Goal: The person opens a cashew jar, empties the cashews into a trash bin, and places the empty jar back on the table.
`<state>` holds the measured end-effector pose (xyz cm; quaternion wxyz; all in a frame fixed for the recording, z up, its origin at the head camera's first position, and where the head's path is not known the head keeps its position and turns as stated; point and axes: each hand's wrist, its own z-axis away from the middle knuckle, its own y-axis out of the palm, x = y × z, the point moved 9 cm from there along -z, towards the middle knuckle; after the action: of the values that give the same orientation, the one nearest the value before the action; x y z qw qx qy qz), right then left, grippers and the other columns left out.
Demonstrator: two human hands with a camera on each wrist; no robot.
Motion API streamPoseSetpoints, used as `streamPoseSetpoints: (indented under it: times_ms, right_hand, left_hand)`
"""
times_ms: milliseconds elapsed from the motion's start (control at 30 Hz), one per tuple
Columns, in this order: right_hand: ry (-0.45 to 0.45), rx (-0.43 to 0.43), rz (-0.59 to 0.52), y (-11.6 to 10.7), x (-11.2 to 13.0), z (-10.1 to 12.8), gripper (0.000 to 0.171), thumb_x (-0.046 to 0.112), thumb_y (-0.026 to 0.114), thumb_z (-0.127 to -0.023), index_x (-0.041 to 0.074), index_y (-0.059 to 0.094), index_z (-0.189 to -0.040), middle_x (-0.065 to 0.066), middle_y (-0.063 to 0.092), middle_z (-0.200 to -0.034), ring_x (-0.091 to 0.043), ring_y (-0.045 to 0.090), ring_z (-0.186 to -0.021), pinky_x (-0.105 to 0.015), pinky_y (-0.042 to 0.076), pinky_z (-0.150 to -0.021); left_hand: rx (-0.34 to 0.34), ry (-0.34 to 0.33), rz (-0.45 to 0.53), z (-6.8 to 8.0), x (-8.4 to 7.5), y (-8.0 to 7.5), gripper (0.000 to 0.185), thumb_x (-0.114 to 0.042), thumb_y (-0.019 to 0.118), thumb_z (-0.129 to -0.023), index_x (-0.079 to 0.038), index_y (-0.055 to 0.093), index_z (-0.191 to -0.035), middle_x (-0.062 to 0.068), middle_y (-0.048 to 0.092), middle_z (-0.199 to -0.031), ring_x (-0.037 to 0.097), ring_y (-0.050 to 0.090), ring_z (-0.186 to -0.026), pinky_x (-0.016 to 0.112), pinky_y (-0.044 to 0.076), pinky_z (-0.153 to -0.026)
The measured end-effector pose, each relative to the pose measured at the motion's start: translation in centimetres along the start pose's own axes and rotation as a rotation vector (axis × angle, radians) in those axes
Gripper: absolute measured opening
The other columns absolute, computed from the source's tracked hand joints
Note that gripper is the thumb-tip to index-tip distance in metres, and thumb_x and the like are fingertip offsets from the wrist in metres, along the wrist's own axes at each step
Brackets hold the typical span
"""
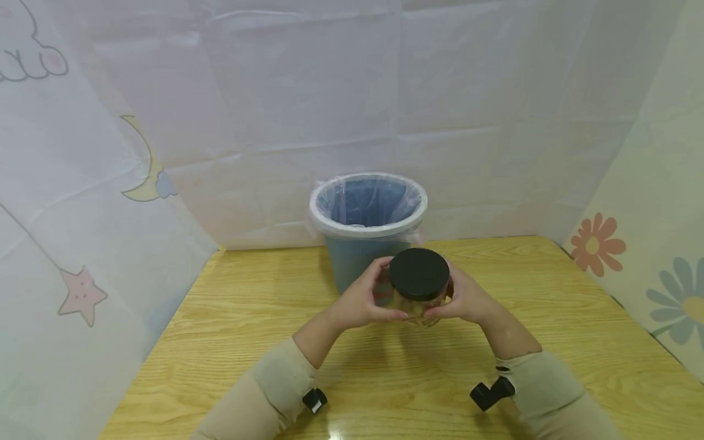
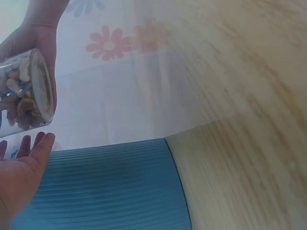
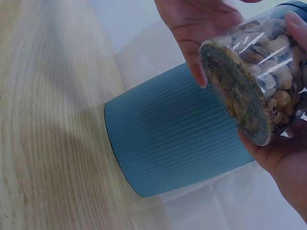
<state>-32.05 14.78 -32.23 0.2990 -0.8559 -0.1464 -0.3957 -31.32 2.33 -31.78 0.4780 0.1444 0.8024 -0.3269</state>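
— What do we see in the jar (image 1: 419, 287)?
— Nuts, under its black lid (image 1: 419, 274). We hold it above the table (image 1: 220, 342), just before the blue bin (image 1: 367, 229).
— Our grip?
— Left hand (image 1: 360, 300) and right hand (image 1: 467, 299) both curl round its sides.

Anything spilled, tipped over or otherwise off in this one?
Nothing stands out. Both hands, left hand and right hand, hold the jar of nuts above the table, black lid on. The lined blue bin stands upright behind it.
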Motion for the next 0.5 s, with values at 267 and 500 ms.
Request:
streamPoseSetpoints:
  times_ms: [267,500]
  right_hand:
    - [-0.038,0.034,0.046,-0.1,0.5,-0.2,0.091,-0.006,0.077,-0.066,-0.004,0.023,-0.139,0.001,0.043,-0.132,-0.013,0.046,-0.116,-0.028,0.045,-0.088]
    - [-0.025,0.048,0.050,0.1,0.8,-0.3,0.092,-0.006,0.078,-0.066,-0.003,0.024,-0.140,0.002,0.043,-0.131,-0.013,0.047,-0.114,-0.029,0.045,-0.088]
  left_hand:
    - [0.005,0.037,-0.001,-0.1,-0.9,-0.5,0.086,0.003,0.074,-0.072,-0.007,0.022,-0.141,0.013,0.041,-0.133,0.026,0.045,-0.118,0.048,0.039,-0.096]
    - [0.031,0.059,0.022,-0.1,-1.8,-0.5,0.090,0.000,0.073,-0.075,-0.006,0.016,-0.144,0.015,0.036,-0.136,0.022,0.043,-0.121,0.045,0.037,-0.098]
